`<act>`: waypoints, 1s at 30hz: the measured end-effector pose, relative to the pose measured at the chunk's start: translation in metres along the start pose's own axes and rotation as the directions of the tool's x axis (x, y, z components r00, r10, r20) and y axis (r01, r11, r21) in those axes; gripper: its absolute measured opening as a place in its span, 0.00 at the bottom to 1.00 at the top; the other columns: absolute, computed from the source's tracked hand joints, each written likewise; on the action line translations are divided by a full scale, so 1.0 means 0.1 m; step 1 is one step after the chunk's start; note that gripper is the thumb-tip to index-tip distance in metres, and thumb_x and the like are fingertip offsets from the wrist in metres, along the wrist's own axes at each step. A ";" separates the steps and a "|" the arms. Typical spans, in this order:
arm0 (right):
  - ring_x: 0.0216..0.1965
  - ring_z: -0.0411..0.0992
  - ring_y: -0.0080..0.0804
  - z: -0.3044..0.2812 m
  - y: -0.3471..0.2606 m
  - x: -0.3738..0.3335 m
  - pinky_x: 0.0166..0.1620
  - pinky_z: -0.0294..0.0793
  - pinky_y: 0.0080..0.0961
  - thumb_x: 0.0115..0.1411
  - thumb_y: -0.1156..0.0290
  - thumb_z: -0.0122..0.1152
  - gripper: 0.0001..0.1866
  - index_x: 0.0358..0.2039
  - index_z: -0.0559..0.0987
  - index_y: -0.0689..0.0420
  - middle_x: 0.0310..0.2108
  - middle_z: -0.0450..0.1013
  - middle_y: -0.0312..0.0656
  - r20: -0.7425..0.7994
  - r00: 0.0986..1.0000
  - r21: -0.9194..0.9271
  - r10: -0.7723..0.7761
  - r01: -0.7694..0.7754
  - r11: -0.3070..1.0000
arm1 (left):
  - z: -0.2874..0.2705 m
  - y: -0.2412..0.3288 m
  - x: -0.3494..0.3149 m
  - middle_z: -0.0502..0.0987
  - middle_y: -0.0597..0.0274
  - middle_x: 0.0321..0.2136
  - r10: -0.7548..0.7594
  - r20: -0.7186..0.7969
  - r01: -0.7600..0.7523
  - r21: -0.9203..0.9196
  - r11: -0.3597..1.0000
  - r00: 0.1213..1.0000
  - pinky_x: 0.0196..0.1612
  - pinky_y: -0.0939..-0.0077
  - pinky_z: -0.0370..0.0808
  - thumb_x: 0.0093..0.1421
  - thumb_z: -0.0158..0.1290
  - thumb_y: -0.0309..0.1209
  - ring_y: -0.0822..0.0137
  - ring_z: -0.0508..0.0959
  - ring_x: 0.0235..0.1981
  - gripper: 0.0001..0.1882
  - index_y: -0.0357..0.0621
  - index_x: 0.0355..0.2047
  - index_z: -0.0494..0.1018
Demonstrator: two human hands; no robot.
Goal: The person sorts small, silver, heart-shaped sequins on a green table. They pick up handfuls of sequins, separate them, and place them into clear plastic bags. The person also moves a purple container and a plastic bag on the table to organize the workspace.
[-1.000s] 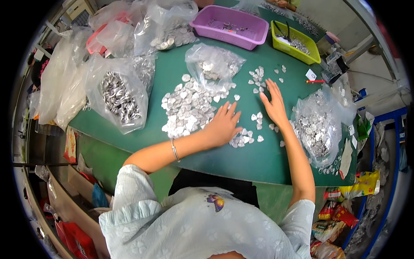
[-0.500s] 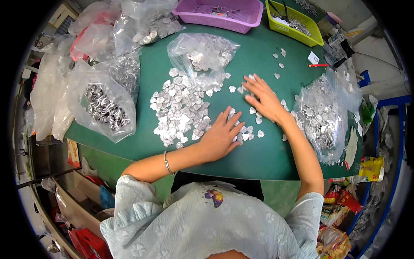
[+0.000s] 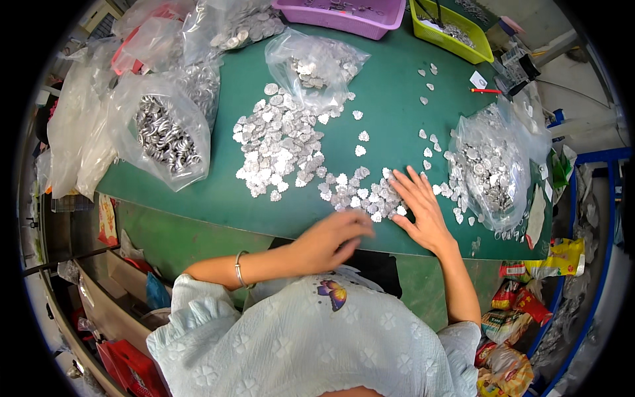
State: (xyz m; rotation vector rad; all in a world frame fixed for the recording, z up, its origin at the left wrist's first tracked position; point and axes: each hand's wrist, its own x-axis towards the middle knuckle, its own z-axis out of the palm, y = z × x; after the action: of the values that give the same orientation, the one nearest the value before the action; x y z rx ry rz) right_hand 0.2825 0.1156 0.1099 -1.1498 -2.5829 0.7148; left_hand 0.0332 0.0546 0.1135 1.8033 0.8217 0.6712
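My right hand (image 3: pixel 423 213) lies open with its fingers stretched, touching the right side of a small pile of silvery heart-shaped metal pieces (image 3: pixel 362 194). Just in front of that pile, at the table's near edge, is my left hand (image 3: pixel 336 238). Its fingers are loosely bent and partly blurred, with the thumb apart and nothing visible in them. A larger heap of the same pieces (image 3: pixel 278 149) spreads to the left, below a clear plastic bag (image 3: pixel 317 66) of them. Another clear bag (image 3: pixel 493 169) full of pieces stands right of my right hand, with loose ones beside it.
Bags of curved metal parts (image 3: pixel 169 135) stand on the green table's left side. A purple basket (image 3: pixel 344 21) and a yellow-green basket (image 3: pixel 456 41) sit at the far edge. Near the right bag lies a red pen (image 3: pixel 486 90). Single hearts dot the table's far right.
My right hand has come nearer, and the scattered pieces now form a denser small pile beside it. My left hand has left the pieces and drawn back to the near edge.
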 end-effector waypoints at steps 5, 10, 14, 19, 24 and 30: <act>0.66 0.45 0.48 0.13 -0.22 -0.25 0.66 0.44 0.48 0.55 0.61 0.60 0.33 0.60 0.63 0.54 0.65 0.51 0.43 0.018 0.996 -0.058 0.086 -0.085 0.995 | 0.35 -0.19 -0.23 0.72 0.53 0.48 -0.184 0.584 0.576 -0.608 0.547 0.791 0.54 0.71 0.69 0.66 0.41 0.27 0.60 0.75 0.48 0.16 0.37 0.52 0.68; 0.66 0.46 0.50 0.28 -0.36 -0.43 0.65 0.44 0.50 0.53 0.63 0.61 0.34 0.60 0.63 0.55 0.64 0.52 0.45 -0.050 0.990 -0.035 0.128 -0.130 0.991 | 0.70 -0.56 -0.17 0.64 0.42 0.56 -0.312 0.573 0.539 -0.819 -0.196 0.758 0.61 0.64 0.63 0.67 0.38 0.37 0.55 0.66 0.58 0.26 0.29 0.59 0.56; 0.66 0.46 0.52 0.40 -0.53 -0.53 0.65 0.44 0.52 0.52 0.65 0.62 0.34 0.59 0.63 0.57 0.64 0.51 0.47 -0.085 0.988 -0.014 0.131 -0.133 0.991 | 0.89 -0.63 -0.12 0.58 0.43 0.60 -0.143 0.523 0.459 -0.827 -0.325 0.840 0.64 0.60 0.58 0.67 0.36 0.37 0.54 0.61 0.61 0.25 0.30 0.59 0.56; 0.66 0.47 0.51 0.59 -0.68 -0.66 0.64 0.44 0.52 0.49 0.66 0.64 0.35 0.58 0.65 0.57 0.64 0.53 0.47 -0.053 0.995 -0.010 0.085 -0.086 0.996 | 0.95 -0.67 -0.14 0.57 0.43 0.61 -0.085 0.426 0.318 -0.780 -0.539 0.901 0.64 0.57 0.54 0.67 0.34 0.43 0.51 0.58 0.62 0.28 0.32 0.57 0.59; 0.64 0.52 0.48 0.79 -0.78 -0.75 0.63 0.49 0.51 0.49 0.69 0.64 0.28 0.53 0.70 0.57 0.61 0.58 0.45 -0.057 0.996 0.014 -0.068 0.069 0.998 | 1.06 -0.87 -0.25 0.59 0.44 0.60 -0.026 0.295 0.208 -0.730 -0.651 0.955 0.62 0.53 0.57 0.66 0.31 0.50 0.51 0.61 0.61 0.30 0.42 0.59 0.59; 0.63 0.55 0.47 0.75 -0.76 -0.57 0.62 0.53 0.47 0.51 0.68 0.63 0.26 0.51 0.72 0.60 0.59 0.61 0.47 -0.165 0.974 0.155 -0.153 0.178 0.972 | 0.81 -0.54 -0.20 0.67 0.47 0.54 -0.560 0.454 0.246 -0.879 -0.408 0.693 0.57 0.51 0.65 0.67 0.35 0.43 0.53 0.67 0.56 0.24 0.39 0.53 0.65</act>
State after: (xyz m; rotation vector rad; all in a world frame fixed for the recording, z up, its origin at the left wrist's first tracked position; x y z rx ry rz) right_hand 0.2434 0.0041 0.0849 -0.8885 -2.4038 0.7595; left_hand 0.0697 0.0078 0.0337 -0.2788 0.6376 0.6048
